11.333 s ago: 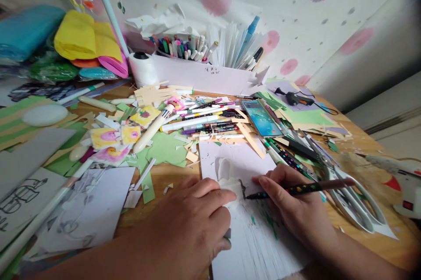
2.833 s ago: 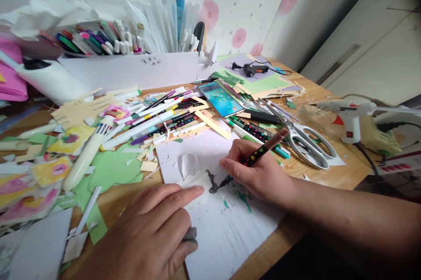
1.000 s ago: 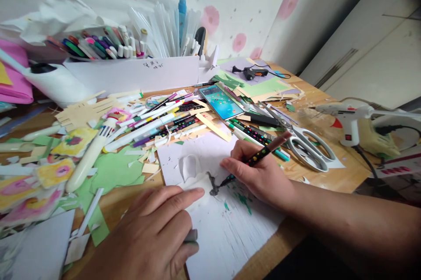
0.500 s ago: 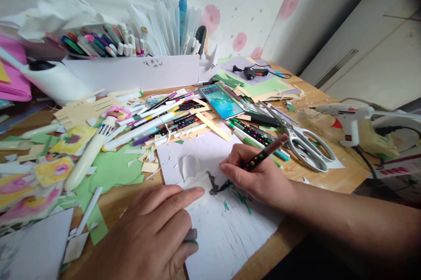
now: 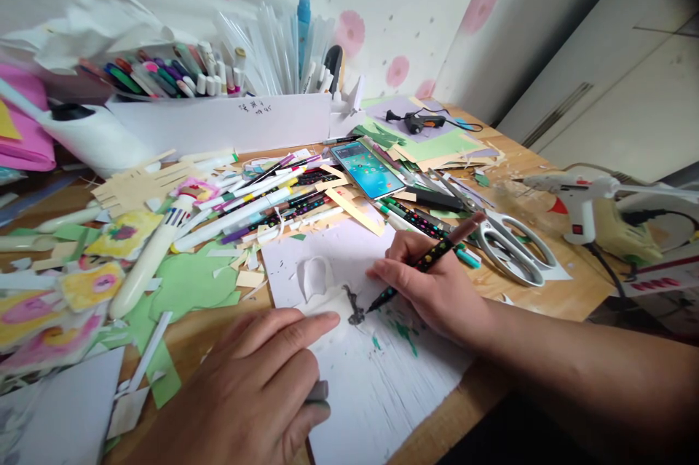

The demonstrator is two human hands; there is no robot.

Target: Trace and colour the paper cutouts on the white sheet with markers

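My right hand point(image 5: 431, 283) is closed in a writing grip round a black felt-tip pen point(image 5: 431, 255) with coloured dots. Its tip points down-left, just beside a dark scribbled patch point(image 5: 356, 314) on the edge of a white paper cutout point(image 5: 328, 301). My left hand point(image 5: 262, 370) lies over the cutout, its index finger stretched out and pressing it down. A grey pen cap point(image 5: 317, 391) sticks out between its curled fingers and thumb. Under both lies a white paper sheet point(image 5: 382, 399) with green and dark marks.
Several markers point(image 5: 273, 196) lie heaped behind the sheet, with a phone point(image 5: 367, 170) beside them. Scissors point(image 5: 513, 247) and a white glue gun point(image 5: 579, 203) are at the right. Green paper scraps point(image 5: 191, 283) and painted cutouts point(image 5: 90, 287) spread over the left side.
The pen tip has lifted slightly away from the dark patch to the right, and my right hand has shifted a little with it. My left hand stays in place.
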